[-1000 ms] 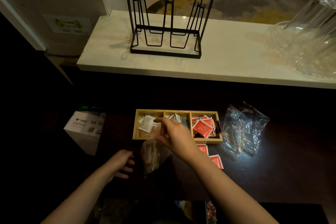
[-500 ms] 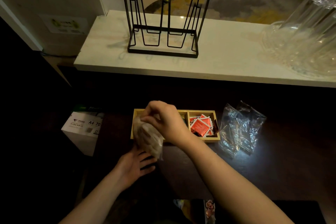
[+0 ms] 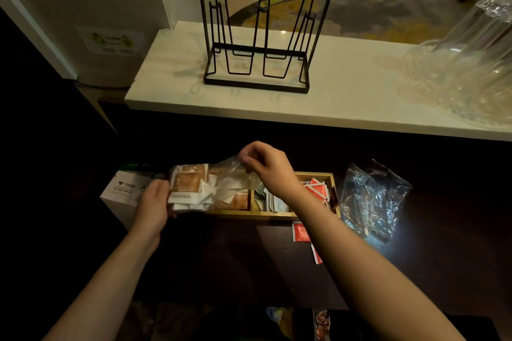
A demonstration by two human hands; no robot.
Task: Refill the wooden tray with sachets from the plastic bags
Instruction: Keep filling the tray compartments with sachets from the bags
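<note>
A clear plastic bag (image 3: pixel 221 177) full of brown-and-white sachets (image 3: pixel 188 185) hangs sideways over the left end of the wooden tray (image 3: pixel 277 214). My left hand (image 3: pixel 155 202) grips the bag's full end. My right hand (image 3: pixel 263 166) pinches the bag's empty end above the tray. The tray has three compartments: brown sachets on the left, grey-white sachets (image 3: pixel 273 202) in the middle, red sachets (image 3: pixel 318 189) on the right. Part of the tray is hidden behind the bag and my right arm.
Two red sachets (image 3: pixel 302 232) lie on the dark table in front of the tray. Empty crumpled plastic bags (image 3: pixel 371 196) sit to the tray's right. A white box (image 3: pixel 122 194) stands at the left. A black wire rack (image 3: pixel 260 36) and clear plastic stand on the white ledge behind.
My right hand lifted the sachet bag from the table and carried it up over the tray. My left hand rose and took hold of the bag's full end, which now lies sideways.
</note>
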